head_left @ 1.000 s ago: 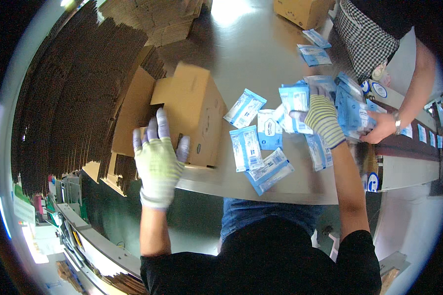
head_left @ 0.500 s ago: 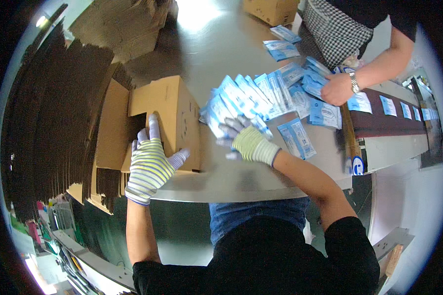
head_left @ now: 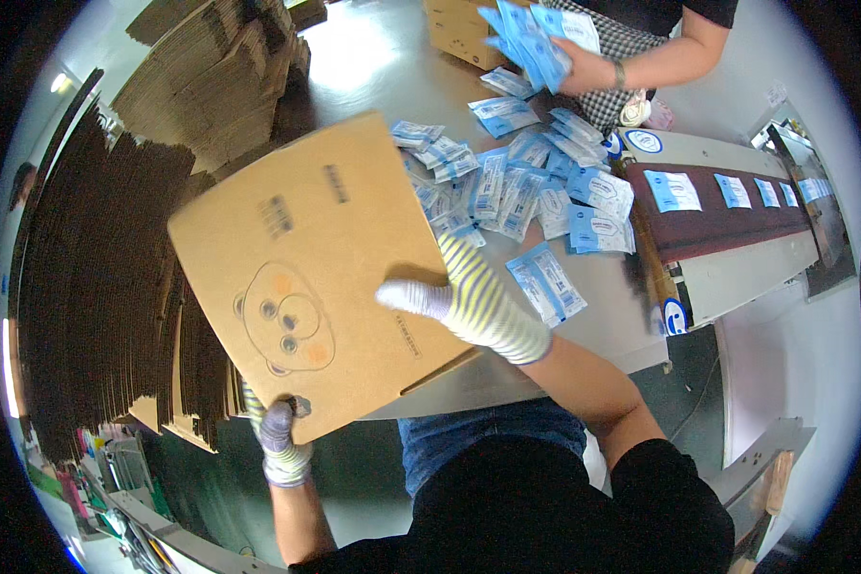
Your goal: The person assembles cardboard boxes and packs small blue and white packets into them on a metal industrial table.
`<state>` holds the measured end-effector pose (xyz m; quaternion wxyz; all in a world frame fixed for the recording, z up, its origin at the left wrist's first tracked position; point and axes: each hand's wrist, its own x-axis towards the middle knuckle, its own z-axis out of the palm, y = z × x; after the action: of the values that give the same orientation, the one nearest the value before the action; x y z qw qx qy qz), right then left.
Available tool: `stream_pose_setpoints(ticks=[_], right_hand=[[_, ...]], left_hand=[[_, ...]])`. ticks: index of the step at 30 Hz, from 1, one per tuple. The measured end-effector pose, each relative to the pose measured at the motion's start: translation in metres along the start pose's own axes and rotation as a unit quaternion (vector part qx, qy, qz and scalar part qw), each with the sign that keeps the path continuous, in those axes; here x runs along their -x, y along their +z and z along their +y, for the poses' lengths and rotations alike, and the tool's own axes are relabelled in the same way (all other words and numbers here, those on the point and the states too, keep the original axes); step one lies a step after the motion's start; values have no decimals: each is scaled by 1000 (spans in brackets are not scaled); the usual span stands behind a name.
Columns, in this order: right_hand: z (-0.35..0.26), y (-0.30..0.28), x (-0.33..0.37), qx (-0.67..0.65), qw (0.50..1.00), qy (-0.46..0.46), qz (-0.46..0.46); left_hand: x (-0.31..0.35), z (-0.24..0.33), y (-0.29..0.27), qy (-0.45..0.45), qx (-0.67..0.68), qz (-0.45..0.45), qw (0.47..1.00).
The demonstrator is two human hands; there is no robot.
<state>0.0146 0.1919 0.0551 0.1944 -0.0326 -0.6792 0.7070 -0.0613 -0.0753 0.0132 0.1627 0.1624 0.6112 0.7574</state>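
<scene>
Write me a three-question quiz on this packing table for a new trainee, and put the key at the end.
1. Fill in the blank: The person's left hand and right hand hold a ____ printed with a cartoon animal face.

2. True or false: The tall stacked cardboard stands on the person's right.

3. Multiple choice: What does the co-worker's raised hand hold?
A. A roll of tape
B. Several blue-and-white packets
C. A pair of scissors

Key: 1. cardboard box; 2. false, the stacked cardboard is on the left; 3. B.
</scene>
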Motion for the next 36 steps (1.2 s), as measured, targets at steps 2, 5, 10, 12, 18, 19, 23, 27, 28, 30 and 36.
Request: stream_pose_setpoints(ticks=[2,5,10,12,18,19,23,27,28,30,36], right_hand=[[-30,-4,-7,193,970,-129,-70],[-42,18,-16,417,847,-100,-315],[4,54,-48,505,727,-51,-463],[30,64,-56,465,731,-19,-499],[42,69,-62,465,706,-113,-521],[41,69,-64,474,683,-121,-543],[29,69,-65,579,539,-93,-605],[16,51,-67,576,546,-140,-592],[18,39,-61,603,591,-229,-484],[35,25,-71,609,612,-222,-454],[50,11,-111,614,617,-235,-432]], left_hand=[[17,-29,-9,-72,86,22,993],[31,-84,2,-177,286,-19,942],[31,-111,13,-219,418,-27,881],[37,-128,-3,-248,409,-18,878],[50,6,-67,-142,-440,-196,865],[59,45,-66,-68,-441,-153,882],[17,120,2,198,-675,-173,689],[-32,92,-7,221,-788,-327,473],[-33,100,0,166,-788,-347,481],[-40,89,-7,186,-766,-343,511],[-62,86,-48,246,-781,-316,479]])
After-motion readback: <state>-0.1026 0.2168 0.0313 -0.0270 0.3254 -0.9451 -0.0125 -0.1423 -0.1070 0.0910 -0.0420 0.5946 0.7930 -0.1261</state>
